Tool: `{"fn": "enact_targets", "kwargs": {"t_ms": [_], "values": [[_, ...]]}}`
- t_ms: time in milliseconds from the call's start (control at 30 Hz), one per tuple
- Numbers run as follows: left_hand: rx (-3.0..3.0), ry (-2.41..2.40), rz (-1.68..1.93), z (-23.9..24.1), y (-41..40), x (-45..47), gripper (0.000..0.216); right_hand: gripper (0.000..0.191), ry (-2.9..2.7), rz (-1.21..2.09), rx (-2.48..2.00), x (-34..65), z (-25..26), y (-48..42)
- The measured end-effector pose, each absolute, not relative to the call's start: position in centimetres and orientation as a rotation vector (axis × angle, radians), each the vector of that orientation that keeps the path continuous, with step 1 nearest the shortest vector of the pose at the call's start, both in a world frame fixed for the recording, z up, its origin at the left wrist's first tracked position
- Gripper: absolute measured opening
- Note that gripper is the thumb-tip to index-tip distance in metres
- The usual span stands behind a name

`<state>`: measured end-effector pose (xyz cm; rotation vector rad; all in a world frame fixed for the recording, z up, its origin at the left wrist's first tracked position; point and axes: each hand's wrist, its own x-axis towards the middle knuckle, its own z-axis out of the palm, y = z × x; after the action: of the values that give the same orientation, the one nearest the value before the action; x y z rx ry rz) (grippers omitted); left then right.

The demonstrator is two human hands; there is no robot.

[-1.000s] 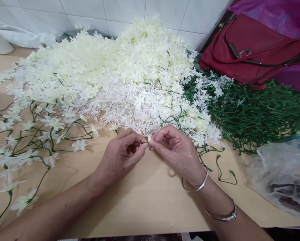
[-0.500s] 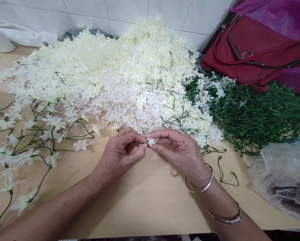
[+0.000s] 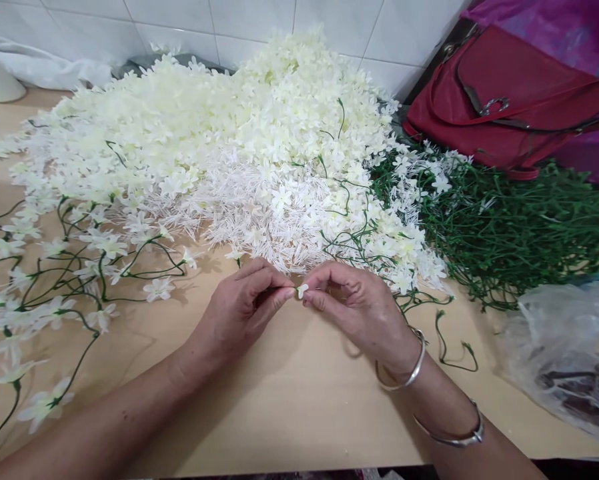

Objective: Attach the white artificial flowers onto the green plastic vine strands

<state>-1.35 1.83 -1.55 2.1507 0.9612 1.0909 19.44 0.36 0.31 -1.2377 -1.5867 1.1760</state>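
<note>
A small white artificial flower point(image 3: 303, 291) is between my two hands, just above the table and in front of the flower heap. My left hand point(image 3: 252, 300) is closed in a pinch at the flower's left side; its stem end is hidden by the fingers. From the right, the thumb and forefinger of my right hand point(image 3: 354, 300) close around the petals, so only a little of the flower shows. Behind the hands lies a large heap of loose white and pale yellow artificial flowers point(image 3: 189, 133), with thin white stamens point(image 3: 244, 217) at its front.
Flowers on green stems point(image 3: 104, 247) lie spread at the left. A pile of green plastic stems point(image 3: 519, 227) is on the right, below a red handbag point(image 3: 519, 93). A clear plastic bag point(image 3: 564, 340) sits at the right edge. One loose stem point(image 3: 444, 353) lies near my right wrist.
The flower's petals, spread in view before, are now mostly covered by my right fingers. My left fingers have closed up, and the green stem seen within them is now hidden.
</note>
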Motion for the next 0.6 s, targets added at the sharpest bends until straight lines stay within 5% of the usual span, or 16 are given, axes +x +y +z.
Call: {"fn": "enact_targets", "kwargs": {"t_ms": [433,600], "values": [[2.059,1.014,1.095,-1.20,1.85,-1.19,0.010,0.007,-1.360,1.352,-1.156,18.58,-0.74,0.53],[2.141,1.049,1.127,-1.50,1.43,-1.04,0.008,0.027,-1.368,1.327,-1.191,18.40,-0.30,0.21]]}}
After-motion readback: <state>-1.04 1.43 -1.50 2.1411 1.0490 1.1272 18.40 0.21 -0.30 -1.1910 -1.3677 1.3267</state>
